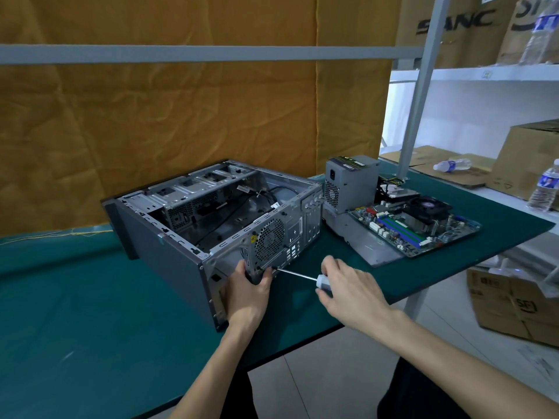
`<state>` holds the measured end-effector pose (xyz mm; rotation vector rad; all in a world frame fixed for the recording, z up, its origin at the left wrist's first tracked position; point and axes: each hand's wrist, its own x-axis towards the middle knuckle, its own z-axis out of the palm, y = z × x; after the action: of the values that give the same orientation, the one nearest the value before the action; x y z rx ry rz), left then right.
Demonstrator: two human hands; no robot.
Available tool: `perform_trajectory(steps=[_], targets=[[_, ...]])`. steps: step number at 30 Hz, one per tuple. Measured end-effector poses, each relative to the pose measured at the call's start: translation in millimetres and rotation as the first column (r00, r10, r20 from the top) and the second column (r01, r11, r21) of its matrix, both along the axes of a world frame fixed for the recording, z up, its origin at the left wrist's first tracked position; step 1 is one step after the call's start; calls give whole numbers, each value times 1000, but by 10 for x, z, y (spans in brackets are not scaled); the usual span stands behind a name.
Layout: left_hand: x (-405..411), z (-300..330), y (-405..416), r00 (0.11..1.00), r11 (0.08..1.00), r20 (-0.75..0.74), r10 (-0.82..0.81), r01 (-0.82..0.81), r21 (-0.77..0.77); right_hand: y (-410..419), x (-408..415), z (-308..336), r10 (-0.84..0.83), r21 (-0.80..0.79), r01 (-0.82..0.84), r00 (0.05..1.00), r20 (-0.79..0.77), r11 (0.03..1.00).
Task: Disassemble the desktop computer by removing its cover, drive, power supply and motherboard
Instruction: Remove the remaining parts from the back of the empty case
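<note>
The open computer case (169,246) lies on its side on the green table (75,313), with cables and a drive cage inside and no cover on top. My left hand (249,293) grips the lower rear edge of the case beside the fan grille (269,238). My right hand (348,290) holds a screwdriver (298,275) whose tip touches the rear panel just right of my left fingers. To the right, the power supply (348,181) stands on the grey cover panel (370,241). The motherboard (417,223) lies on that panel, and a drive (399,192) sits behind it.
An orange cloth (181,122) hangs behind the table. White shelves at the right hold cardboard boxes (529,158) and water bottles (546,186). More boxes (514,303) sit on the floor under the table's right corner. The table's front edge runs close under my arms.
</note>
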<state>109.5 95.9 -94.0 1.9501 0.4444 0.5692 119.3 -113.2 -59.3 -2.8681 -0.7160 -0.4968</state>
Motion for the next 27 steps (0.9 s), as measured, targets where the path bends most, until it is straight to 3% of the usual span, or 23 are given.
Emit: perform_trajectory(steps=[5,8,10,15,23,27], targets=[[7,-7,-6,1000,1000,3,-9,9,-6,-252,70,-28,-65,131,82,989,-132,988],[13,-7,-3,1000,1000,4,-3,3,-9,-511,349,25,-148,346,230,957,-248,909],[6,-16,-5,1000,1000,7,-3,3,-7,-641,618,72,-240,404,347,926,-292,846],[3,-37,-1,999,999,37,-25,26,-26,-740,1235,87,-489,246,578,803,-341,778],[31,-66,30,998,998,42,-47,49,-32,-699,1591,-16,-542,69,571,805,-240,818],[18,-39,18,997,997,49,-62,64,-48,-541,1496,10,-516,-42,517,856,25,855]])
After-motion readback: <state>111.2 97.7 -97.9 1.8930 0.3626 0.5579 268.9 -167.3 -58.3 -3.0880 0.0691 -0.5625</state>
